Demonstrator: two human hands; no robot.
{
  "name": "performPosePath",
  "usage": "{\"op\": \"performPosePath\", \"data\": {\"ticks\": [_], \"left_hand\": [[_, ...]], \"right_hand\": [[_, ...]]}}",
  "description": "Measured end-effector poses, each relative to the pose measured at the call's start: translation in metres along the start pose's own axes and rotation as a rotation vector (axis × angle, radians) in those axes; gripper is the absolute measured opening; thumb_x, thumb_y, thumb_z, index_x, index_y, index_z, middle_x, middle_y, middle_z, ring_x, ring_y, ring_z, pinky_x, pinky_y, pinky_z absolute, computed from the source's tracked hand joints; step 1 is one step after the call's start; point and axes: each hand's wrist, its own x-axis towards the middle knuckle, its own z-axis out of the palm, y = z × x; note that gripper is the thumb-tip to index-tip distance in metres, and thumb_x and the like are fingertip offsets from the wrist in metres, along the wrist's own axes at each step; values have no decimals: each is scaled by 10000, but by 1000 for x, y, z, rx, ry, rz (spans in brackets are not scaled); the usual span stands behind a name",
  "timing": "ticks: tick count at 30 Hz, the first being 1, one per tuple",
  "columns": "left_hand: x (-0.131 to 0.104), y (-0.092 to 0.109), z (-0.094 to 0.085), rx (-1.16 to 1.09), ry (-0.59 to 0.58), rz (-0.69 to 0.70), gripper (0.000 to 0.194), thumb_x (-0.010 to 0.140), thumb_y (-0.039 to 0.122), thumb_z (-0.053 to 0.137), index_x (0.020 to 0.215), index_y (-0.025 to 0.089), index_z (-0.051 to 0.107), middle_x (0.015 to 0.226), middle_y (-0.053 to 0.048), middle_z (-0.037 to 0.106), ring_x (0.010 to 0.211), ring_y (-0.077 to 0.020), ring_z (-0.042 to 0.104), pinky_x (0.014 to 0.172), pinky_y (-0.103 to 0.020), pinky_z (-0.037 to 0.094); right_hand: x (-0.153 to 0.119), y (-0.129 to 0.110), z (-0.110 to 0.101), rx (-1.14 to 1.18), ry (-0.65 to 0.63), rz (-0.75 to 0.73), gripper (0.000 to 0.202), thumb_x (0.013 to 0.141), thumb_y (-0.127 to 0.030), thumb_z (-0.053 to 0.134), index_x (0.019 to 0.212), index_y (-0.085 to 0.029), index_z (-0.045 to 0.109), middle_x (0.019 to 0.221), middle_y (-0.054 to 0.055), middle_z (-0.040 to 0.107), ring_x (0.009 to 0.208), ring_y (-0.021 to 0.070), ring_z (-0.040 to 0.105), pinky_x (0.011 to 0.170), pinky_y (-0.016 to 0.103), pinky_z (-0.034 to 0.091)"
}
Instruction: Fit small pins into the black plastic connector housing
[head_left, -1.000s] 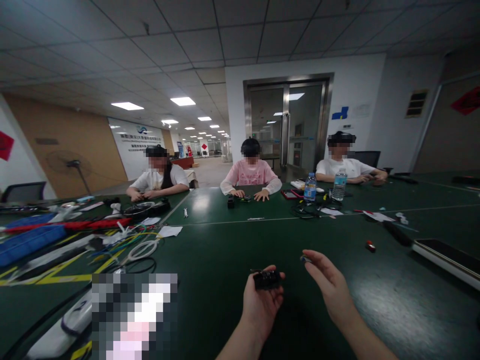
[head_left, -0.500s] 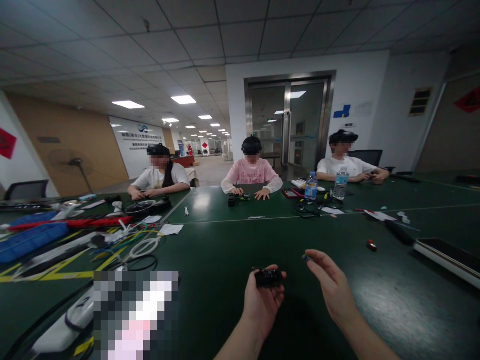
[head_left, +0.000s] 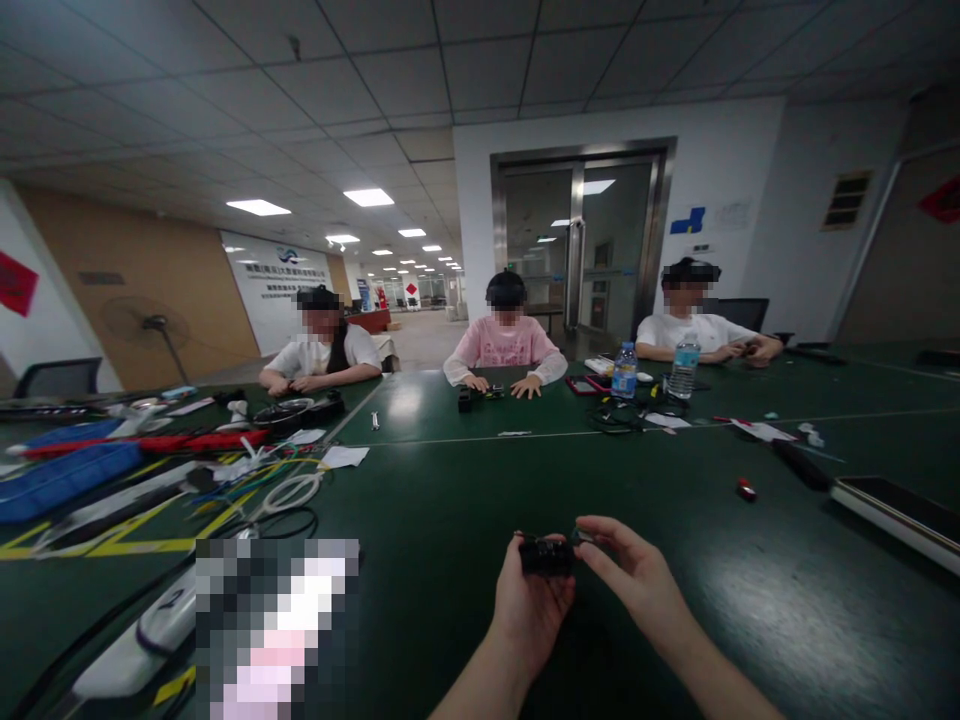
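A small black device (head_left: 546, 558) rests in my left hand (head_left: 529, 600), whose fingers wrap round it from below. Close to the right end of the device, my right hand (head_left: 630, 572) pinches a small piece (head_left: 581, 537) between thumb and fingertips. That piece is too small to name. Whether it touches the device cannot be made out. Both hands are above the green table (head_left: 420, 500).
A power strip (head_left: 127, 650), cables (head_left: 289, 492) and a blue tray (head_left: 71, 480) lie at left. A small red object (head_left: 745, 489) and a white-edged box (head_left: 892, 515) are at right. Bottles (head_left: 623, 372) stand ahead; three people sit across the table.
My right hand has moved left with the small piece, up to the black device. My left hand has shifted slightly right and still holds the device.
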Motion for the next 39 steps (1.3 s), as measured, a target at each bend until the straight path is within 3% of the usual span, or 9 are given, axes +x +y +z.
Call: {"op": "performPosePath", "data": {"ticks": [6,11,16,22,30,39], "left_hand": [[1,-1,-2,-39,-68,18,405,911,421,380,856,79,591,749,-109,665,617,-142,620,590,-219,460],[1,-3,0,-64,-3,36,351,915,392,389,834,109,581,694,-53,633,577,-128,593,550,-217,437],[2,-2,2,-36,56,39,351,912,396,385,854,107,577,710,-64,632,601,-148,602,553,-229,436],[-1,-2,1,8,50,10,349,900,401,398,870,103,576,698,-58,627,525,-132,567,559,-231,433],[0,-1,-2,20,-65,-19,417,906,454,338,1005,112,555,844,-98,643,647,-161,608,647,-264,444],[-6,15,-1,82,-154,76,420,885,494,396,961,118,566,844,-91,643,681,-158,617,666,-268,456]], "right_hand": [[-8,-13,13,-144,-134,-99,215,731,-263,605,932,-229,674,991,63,659,980,245,580,914,409,436],[-9,-8,17,-221,-165,-149,220,739,-202,601,935,-270,674,1107,51,604,1090,245,522,979,430,385],[-8,-2,18,-359,-213,-153,252,712,-153,611,916,-288,670,1120,35,596,1121,250,493,992,449,364],[-9,1,16,-283,-255,-114,413,701,-119,587,1081,-279,594,1164,31,581,1130,222,500,994,406,376],[-7,1,12,-223,-225,-46,390,711,-161,592,1085,-271,600,1154,27,610,1122,230,521,1003,410,366],[2,4,3,-158,-135,-11,344,706,-263,630,1047,-222,601,1083,53,651,1057,254,566,970,441,390]]}}
